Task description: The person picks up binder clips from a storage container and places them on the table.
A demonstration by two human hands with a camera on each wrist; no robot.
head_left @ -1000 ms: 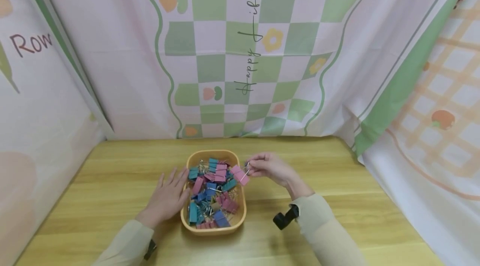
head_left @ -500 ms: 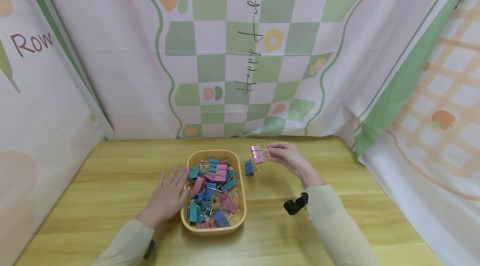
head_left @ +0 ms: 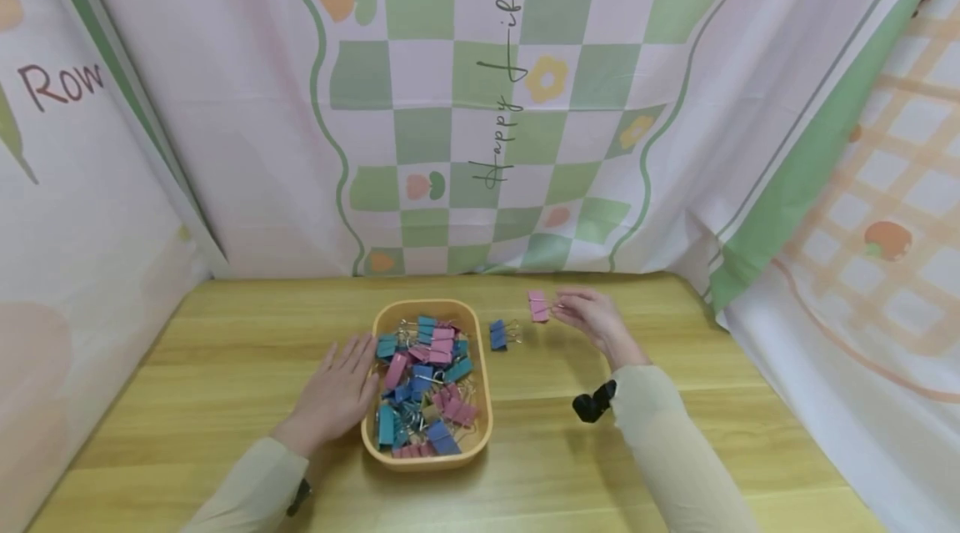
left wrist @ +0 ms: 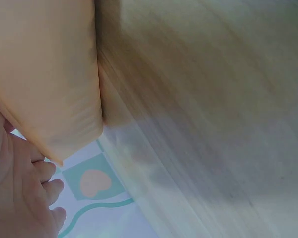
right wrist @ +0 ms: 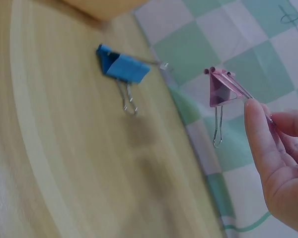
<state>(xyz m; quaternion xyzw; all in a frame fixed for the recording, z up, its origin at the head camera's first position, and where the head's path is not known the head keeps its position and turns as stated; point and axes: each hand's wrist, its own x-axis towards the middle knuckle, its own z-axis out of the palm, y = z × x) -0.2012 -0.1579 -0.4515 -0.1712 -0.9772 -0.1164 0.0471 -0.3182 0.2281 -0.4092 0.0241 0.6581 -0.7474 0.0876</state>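
Observation:
A pink binder clip hangs from my right hand, which pinches one of its wire handles; the right wrist view shows the pink binder clip with its other handle dangling. Left of it, a blue binder clip lies on the table, its wire handles pointing right. My left hand rests flat with straight fingers against the left side of a yellow-orange basket. Inside the basket is a pile of pink, blue and teal binder clips. The left wrist view shows the basket's outer wall beside the fingers.
The wooden table extends to both sides of the basket. A checkered curtain hangs along the table's back edge, with printed cloths at left and right. A black wrist strap is on my right wrist.
My right hand has carried the pink binder clip rightward and back, away from the basket's rim. The blue clip on the table has come into full view. My left hand has barely moved.

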